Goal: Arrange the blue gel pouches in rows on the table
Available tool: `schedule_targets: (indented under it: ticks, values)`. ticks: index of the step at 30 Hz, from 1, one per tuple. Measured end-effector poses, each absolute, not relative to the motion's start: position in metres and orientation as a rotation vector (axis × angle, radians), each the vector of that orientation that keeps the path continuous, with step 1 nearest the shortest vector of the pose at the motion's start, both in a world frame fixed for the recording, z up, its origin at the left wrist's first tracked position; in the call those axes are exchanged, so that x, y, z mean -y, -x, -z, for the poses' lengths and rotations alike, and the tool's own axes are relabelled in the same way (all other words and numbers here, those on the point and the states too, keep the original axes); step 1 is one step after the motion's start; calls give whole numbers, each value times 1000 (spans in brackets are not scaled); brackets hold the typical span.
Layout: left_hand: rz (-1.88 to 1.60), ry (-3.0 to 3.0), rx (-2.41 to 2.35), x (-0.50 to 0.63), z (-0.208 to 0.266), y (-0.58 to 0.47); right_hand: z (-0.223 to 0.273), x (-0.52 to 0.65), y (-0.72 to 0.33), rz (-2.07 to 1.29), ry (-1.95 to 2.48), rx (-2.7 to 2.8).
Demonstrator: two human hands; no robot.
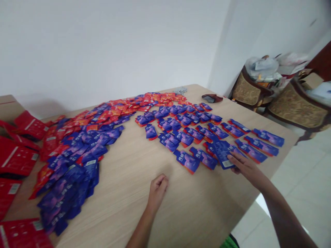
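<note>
At the table [119,182], right fingers [236,159] grip a blue packet [220,151], left fingers [160,183] clenched.

Two bare, slim forearms [278,206] taper to a bare left hand [158,187] and right hand [243,166].

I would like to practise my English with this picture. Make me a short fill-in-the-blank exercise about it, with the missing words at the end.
1. The right hand holds at least one blue packet, while the left hand is curled into a ____.
2. The large packages at the left edge of the picture are mainly ____ in colour.
3. Beyond the right side of the table, ____ chairs with patterned backs can be seen.

Missing words: fist; red; two.
</note>
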State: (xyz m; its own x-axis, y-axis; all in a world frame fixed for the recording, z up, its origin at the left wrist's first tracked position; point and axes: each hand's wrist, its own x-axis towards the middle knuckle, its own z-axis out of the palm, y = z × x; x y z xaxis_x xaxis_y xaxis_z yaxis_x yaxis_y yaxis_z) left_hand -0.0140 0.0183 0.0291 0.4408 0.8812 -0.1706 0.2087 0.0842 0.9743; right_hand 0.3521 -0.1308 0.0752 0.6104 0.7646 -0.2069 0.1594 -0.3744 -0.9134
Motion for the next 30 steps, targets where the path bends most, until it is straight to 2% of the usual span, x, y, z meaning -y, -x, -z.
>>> schedule_targets:
  ticks: [9, 30]
  values:
    - [-647, -1482, -1061, -15, -35, 14, -74, 121, -359, -708, 2091, 1108]
    - [-592, -1569, -1029, -17, -33, 15, -72, 80, -353, -746, 2106, 1492]
